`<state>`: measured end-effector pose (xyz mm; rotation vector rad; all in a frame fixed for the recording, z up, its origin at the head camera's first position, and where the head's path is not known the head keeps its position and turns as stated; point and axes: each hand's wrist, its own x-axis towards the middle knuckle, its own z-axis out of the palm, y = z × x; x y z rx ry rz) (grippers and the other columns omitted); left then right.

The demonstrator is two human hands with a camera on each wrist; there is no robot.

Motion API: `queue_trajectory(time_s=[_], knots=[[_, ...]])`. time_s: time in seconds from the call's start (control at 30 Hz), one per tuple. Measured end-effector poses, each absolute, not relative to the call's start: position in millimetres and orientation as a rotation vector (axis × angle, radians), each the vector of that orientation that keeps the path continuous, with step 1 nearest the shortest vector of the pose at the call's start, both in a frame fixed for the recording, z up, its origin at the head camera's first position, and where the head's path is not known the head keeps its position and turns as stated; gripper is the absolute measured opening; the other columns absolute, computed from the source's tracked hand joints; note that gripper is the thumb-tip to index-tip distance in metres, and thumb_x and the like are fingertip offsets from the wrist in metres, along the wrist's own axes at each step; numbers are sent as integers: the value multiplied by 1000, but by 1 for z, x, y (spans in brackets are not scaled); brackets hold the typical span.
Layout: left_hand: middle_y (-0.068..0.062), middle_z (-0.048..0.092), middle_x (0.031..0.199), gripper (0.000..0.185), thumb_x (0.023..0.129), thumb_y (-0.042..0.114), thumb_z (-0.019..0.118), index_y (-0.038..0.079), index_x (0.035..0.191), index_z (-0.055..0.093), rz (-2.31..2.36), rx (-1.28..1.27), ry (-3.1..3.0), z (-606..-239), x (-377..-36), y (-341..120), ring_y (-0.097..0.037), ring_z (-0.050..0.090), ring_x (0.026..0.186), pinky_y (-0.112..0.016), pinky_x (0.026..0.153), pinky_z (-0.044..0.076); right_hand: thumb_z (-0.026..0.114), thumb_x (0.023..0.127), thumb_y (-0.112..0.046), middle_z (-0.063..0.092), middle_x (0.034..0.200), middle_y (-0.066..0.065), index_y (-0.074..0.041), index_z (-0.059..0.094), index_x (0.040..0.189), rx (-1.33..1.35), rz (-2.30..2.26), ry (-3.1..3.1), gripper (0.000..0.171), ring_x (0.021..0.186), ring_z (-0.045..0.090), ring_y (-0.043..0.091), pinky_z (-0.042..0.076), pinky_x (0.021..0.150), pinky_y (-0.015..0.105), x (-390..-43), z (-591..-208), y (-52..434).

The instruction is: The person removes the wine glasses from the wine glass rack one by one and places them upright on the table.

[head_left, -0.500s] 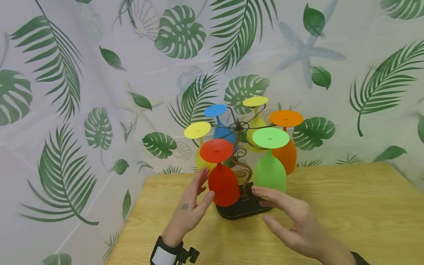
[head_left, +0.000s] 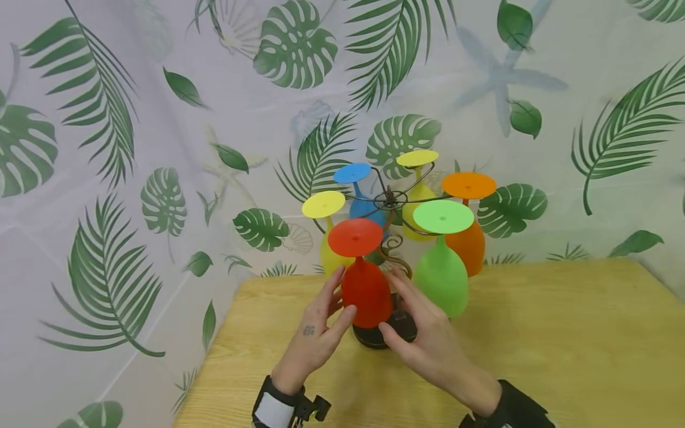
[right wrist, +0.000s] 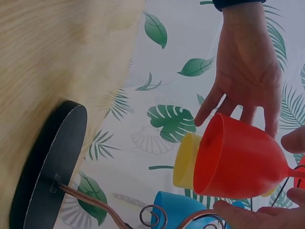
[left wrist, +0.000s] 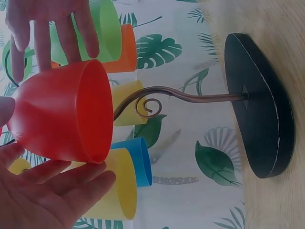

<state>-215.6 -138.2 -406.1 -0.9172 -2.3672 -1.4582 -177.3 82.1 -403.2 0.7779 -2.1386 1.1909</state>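
Red plastic goblet (head_left: 366, 291), hanging inverted on dark metal rack (head_left: 389, 202): left hand (head_left: 316, 333) and right hand (head_left: 428, 336) cup its bowl, fingers spread.

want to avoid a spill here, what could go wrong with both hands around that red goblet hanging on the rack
1. The red goblet hangs upside down by its foot from the wire rack; the left hand and right hand cup its bowl, so a sideways pull could catch the foot on the wire.
2. The green goblet and a yellow goblet hang close beside it, so they may get knocked or set swinging.
3. The rack stands on one thin stem over a small dark base; tugging might tip it.
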Motion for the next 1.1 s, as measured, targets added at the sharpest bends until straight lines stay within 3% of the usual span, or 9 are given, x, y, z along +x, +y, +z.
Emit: queue_trajectory(time_s=[0.23, 0.47, 1.1], knots=[[-7, 35, 164, 70, 104, 19, 60, 11, 163, 25, -1427, -956, -2345, -400, -216, -135, -33, 49, 142, -52, 108, 47, 80, 82, -1, 51, 152, 17, -6, 47, 151, 796, 1176, -2048, 77, 133, 56, 35, 60, 88, 48, -186, -405, 71], [-8, 37, 163, 70, 103, 21, 62, 8, 162, 27, -1366, -936, -2374, -399, -216, -134, -34, 53, 138, -50, 104, 51, 80, 83, 1, 53, 146, 18, -3, 52, 145, 742, 1153, -2048, 69, 117, 64, 31, 62, 79, 39, -191, -407, 68], [-8, 38, 163, 69, 104, 24, 60, 11, 162, 26, -1368, -892, -2409, -397, -211, -139, -33, 53, 137, -49, 102, 53, 81, 83, 1, 53, 144, 20, 0, 54, 142, 756, 1150, -2063, 65, 124, 61, 37, 60, 90, 45, -190, -406, 60]])
